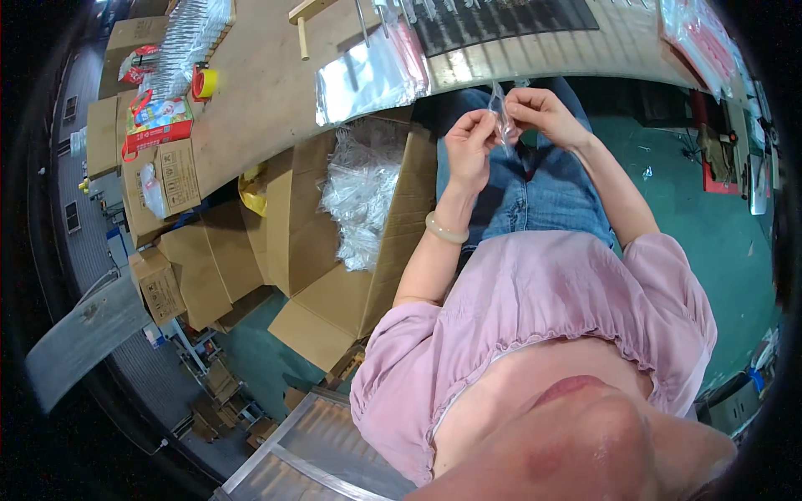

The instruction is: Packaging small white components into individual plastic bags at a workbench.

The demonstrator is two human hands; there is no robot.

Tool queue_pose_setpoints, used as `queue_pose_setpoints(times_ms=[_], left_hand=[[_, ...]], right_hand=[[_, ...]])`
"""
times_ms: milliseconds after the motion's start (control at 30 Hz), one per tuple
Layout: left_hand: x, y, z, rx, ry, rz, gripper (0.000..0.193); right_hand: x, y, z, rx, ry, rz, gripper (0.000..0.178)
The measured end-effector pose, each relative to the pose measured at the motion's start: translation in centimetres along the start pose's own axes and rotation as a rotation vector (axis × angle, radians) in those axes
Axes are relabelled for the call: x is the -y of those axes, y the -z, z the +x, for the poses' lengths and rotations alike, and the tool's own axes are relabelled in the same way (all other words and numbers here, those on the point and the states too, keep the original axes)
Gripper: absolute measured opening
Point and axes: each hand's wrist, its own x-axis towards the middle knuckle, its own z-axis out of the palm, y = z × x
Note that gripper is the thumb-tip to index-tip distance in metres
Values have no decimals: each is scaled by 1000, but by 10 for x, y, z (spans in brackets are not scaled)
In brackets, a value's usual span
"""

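Above my lap, at the table's near edge, both hands pinch a small clear plastic bag [500,110]. My left hand [470,149] grips its left side between thumb and fingers, which are closed. From the right, my right hand [547,115] is closed on the other side of it. What lies inside the bag is too small to make out. A stack of flat clear plastic bags [355,83] lies on the table edge to the left of my hands. Beside my left forearm stands an open cardboard box [399,209] holding a heap of clear bagged pieces [361,196].
On the wooden table [259,92] are a dark mat [510,25], a row of thin metal rods [180,50], a yellow tape roll [205,83] and a red carton [159,134]. Pink-and-clear bags [702,42] lie far right. More cardboard boxes [196,263] stand left.
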Motion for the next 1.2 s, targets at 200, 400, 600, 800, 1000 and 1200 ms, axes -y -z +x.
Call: queue_pose_setpoints(times_ms=[200, 400, 600, 800, 1000, 1200], left_hand=[[1, -15, 5, -134, -62, 352, 9], [5, 3, 24, -206, -580, 989, 13], [5, 10, 20, -238, -582, 961, 7], [12, -2, -3, -174, -484, 1062, 8], [24, 14, -7, -123, -490, 1075, 11], [17, 4, 0, -64, -591, 1061, 12]], right_hand=[[3, 4, -10, -306, 434, -980, 18], [21, 19, -25, -329, 112, -1571, 30], [50, 67, 58, -1001, 902, -736, 36], [71, 115, 140, -1259, 929, -1104, 28], [77, 108, 139, -1135, 824, -1809, 40], [76, 71, 90, -1142, 593, -1105, 49]])
